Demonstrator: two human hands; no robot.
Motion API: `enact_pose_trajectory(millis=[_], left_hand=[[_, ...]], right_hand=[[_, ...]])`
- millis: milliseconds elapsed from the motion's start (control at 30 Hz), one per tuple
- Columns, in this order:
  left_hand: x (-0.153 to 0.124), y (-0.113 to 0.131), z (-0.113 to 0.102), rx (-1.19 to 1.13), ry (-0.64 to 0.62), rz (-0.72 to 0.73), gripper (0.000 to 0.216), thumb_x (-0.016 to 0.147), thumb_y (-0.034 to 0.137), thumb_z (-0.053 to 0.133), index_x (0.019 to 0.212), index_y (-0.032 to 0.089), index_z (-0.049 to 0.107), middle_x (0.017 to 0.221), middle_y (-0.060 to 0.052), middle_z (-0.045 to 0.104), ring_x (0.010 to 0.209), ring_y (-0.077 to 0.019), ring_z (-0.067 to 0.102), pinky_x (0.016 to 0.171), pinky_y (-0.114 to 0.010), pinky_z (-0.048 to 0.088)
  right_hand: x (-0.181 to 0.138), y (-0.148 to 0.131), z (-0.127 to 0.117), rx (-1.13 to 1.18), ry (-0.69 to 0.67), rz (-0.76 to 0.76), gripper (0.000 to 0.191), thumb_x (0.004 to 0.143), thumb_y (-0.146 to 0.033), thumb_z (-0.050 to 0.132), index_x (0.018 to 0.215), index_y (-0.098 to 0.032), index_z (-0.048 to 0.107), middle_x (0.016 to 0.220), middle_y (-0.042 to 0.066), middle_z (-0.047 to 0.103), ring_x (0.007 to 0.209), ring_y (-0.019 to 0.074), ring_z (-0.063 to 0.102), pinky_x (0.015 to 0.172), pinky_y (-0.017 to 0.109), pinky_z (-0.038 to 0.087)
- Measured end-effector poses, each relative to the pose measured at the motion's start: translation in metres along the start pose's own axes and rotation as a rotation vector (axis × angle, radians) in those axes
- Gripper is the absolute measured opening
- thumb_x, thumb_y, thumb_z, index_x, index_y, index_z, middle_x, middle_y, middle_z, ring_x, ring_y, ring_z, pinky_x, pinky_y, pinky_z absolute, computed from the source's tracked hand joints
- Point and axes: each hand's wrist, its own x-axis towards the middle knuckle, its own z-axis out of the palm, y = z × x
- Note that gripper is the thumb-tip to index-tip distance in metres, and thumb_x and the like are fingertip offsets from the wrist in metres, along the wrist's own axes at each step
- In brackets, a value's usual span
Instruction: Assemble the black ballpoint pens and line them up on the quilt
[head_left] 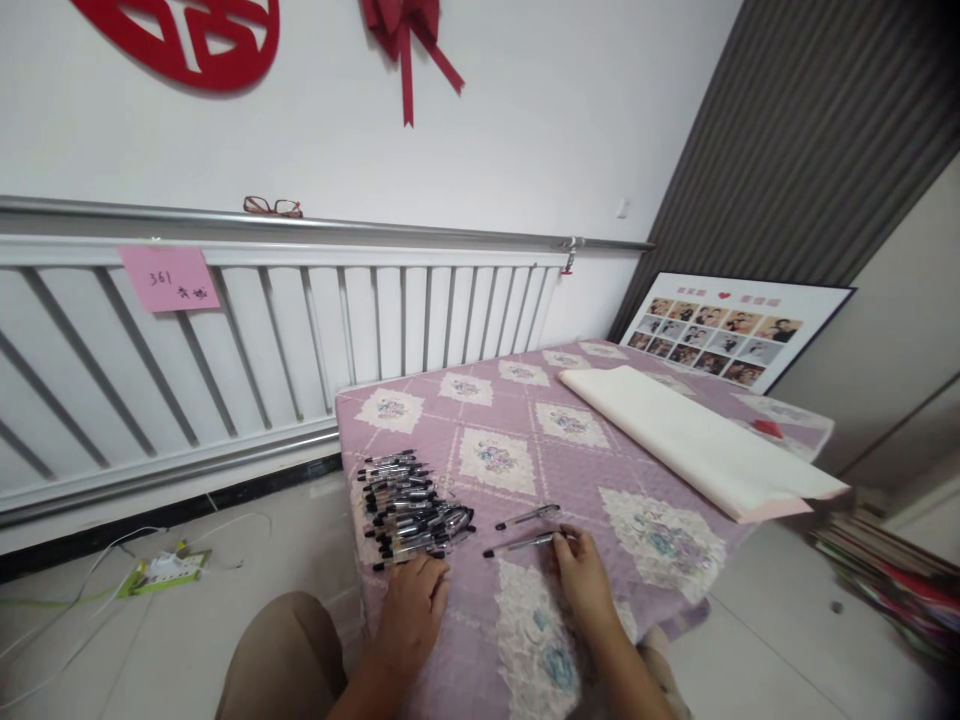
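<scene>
"How much room is there?"

"The purple quilted tablecloth is bare between my hands and as far as the long cream folded sheet. The heap of black-capped clear pens sits by its left edge."

"And the pen?"

"The slim clear pen lies nearly crosswise, black end left. My right hand touches its right end with its fingertips, but I cannot tell if they pinch it. My left hand rests flat and holds nothing, just beside the heap."

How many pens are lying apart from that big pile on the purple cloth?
2. One pen lies alone to the right of the pile. The other pen lies just nearer, its end touched by the right hand, which may hide more.
</scene>
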Motion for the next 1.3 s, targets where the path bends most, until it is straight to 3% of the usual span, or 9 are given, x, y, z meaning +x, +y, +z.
enact_pose_trajectory(millis=[167,467,667,900,1300], left_hand=[[0.001,0.001,0.0,-0.018,-0.02,-0.01,0.019,0.084,0.017,0.043,0.092,0.022,0.06,0.092,-0.003,0.062,0.087,-0.0195,0.055,0.079,-0.034,0.04],[0.0,-0.001,0.004,-0.028,-0.012,-0.018,0.021,0.085,0.018,0.043,0.095,0.022,0.06,0.095,-0.003,0.062,0.091,-0.0194,0.056,0.081,-0.034,0.041],[0.001,0.003,0.001,-0.02,-0.033,-0.034,0.021,0.086,0.017,0.043,0.096,0.022,0.06,0.095,-0.004,0.062,0.091,-0.0195,0.056,0.082,-0.034,0.041],[0.0,0.002,0.001,-0.023,-0.039,-0.03,0.02,0.086,0.017,0.043,0.095,0.023,0.06,0.094,-0.003,0.062,0.09,-0.0195,0.055,0.082,-0.035,0.041],[0.001,-0.001,0.003,-0.045,-0.024,-0.027,0.02,0.085,0.018,0.043,0.095,0.022,0.059,0.094,-0.004,0.062,0.089,-0.0199,0.056,0.081,-0.035,0.041]], right_hand=[[0.033,-0.002,-0.016,-0.1,-0.006,0.079,0.03,0.079,-0.038,0.048,0.099,-0.016,0.051,0.063,0.0,0.061,0.049,0.0147,0.057,0.044,0.024,0.044],[0.069,0.0,-0.014,-0.383,-0.078,0.141,0.024,0.083,-0.029,0.046,0.1,-0.015,0.056,0.067,0.003,0.065,0.048,0.013,0.059,0.046,0.022,0.042],[0.076,-0.005,-0.013,-0.568,-0.119,0.103,0.023,0.083,-0.027,0.047,0.096,-0.014,0.061,0.068,0.006,0.067,0.058,0.0162,0.063,0.055,0.024,0.043],[0.082,-0.013,-0.007,-0.7,-0.127,0.042,0.023,0.08,-0.025,0.049,0.089,-0.013,0.066,0.085,0.011,0.07,0.08,0.0203,0.065,0.068,0.026,0.043],[0.082,-0.008,-0.005,-0.654,-0.056,-0.002,0.027,0.08,-0.029,0.051,0.097,-0.013,0.064,0.09,0.012,0.07,0.084,0.0219,0.065,0.07,0.027,0.044]])
